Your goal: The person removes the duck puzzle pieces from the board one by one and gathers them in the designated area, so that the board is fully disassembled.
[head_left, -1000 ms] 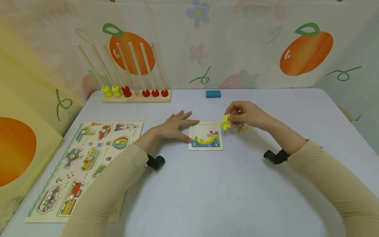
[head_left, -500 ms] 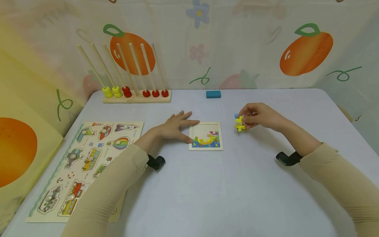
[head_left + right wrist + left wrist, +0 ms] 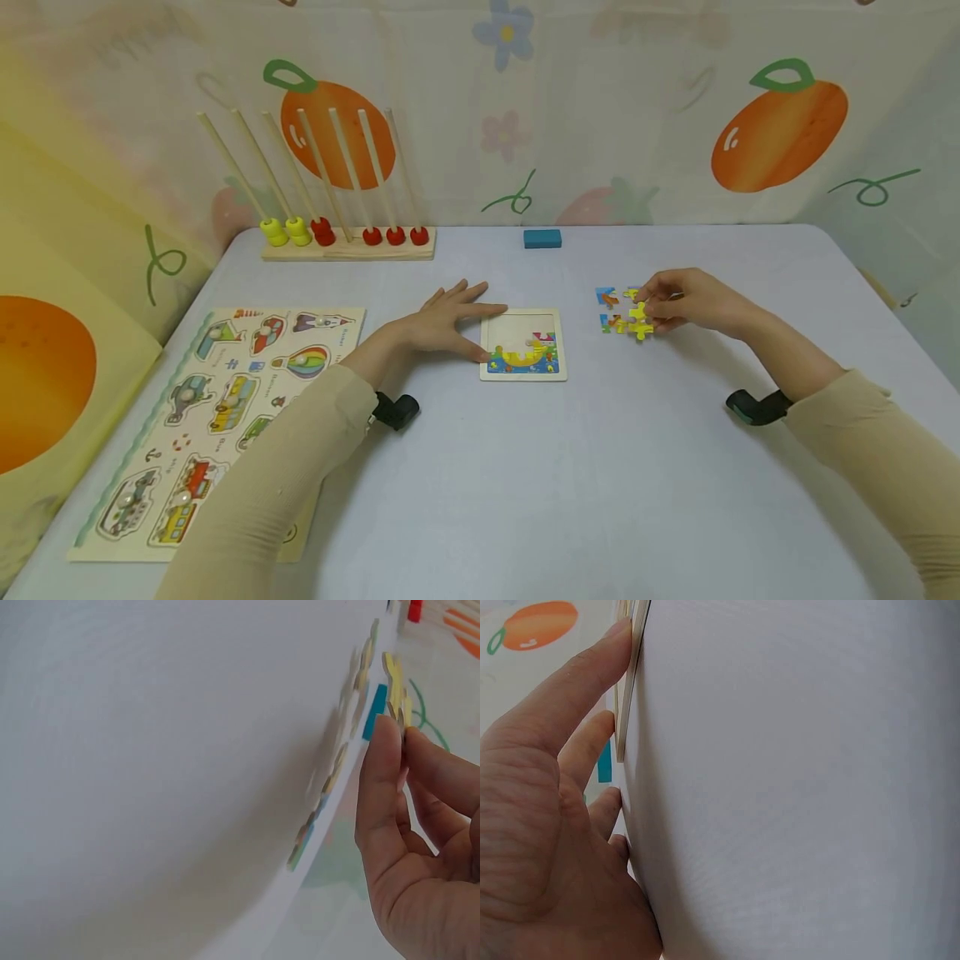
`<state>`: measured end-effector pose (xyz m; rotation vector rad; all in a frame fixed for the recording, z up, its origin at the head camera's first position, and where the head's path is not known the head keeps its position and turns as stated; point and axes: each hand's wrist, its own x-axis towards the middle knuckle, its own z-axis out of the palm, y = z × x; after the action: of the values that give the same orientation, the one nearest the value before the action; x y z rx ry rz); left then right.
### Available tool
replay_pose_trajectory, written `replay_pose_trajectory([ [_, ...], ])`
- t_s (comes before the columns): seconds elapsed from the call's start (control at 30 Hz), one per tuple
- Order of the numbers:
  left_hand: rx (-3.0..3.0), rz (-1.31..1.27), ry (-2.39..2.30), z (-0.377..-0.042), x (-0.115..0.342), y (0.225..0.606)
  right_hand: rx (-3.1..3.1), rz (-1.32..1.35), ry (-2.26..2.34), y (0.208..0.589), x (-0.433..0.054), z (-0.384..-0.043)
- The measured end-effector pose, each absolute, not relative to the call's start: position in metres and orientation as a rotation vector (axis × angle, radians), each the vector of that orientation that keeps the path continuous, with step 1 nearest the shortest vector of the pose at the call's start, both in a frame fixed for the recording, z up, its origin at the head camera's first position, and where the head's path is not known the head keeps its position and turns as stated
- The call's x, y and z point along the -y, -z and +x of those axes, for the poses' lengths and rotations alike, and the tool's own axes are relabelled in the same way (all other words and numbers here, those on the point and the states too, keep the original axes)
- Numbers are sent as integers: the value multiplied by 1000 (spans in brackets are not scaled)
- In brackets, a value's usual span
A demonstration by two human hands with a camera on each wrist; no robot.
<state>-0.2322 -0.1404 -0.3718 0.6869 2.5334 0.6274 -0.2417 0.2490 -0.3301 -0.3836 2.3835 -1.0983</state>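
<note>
A small square jigsaw tray point(image 3: 561, 375) lies mid-table, its lower part filled with blue and yellow pieces and its upper part bare. My left hand point(image 3: 446, 325) is spread flat at its left side, thumb and index fingertips on the frame; the left wrist view shows the fingers point(image 3: 604, 664) along the tray's edge point(image 3: 634, 682). To the right of the tray, my right hand point(image 3: 697, 302) pinches a yellow jigsaw piece point(image 3: 639, 322) between thumb and fingertips. That piece point(image 3: 393, 681) is held above the table in the right wrist view. Loose jigsaw pieces point(image 3: 606, 297) lie under and beside it.
At the left lies a large picture puzzle board point(image 3: 187, 433) with vehicles, partly under the left sleeve. A wooden bead-counting rack point(image 3: 345, 250) with upright rods stands at the back left. One blue block point(image 3: 542, 239) sits near the table's back edge.
My right hand has moved right, away from the tray, carrying the yellow jigsaw piece. More of the loose pieces now show beside it. The left hand has stayed in place.
</note>
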Motion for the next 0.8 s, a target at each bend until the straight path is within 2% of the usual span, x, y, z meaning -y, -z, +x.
replay_pose_trajectory([
  [0.8, -2535, 686, -619, -231, 140, 371, -2475, -330, 936, 345, -256, -253],
])
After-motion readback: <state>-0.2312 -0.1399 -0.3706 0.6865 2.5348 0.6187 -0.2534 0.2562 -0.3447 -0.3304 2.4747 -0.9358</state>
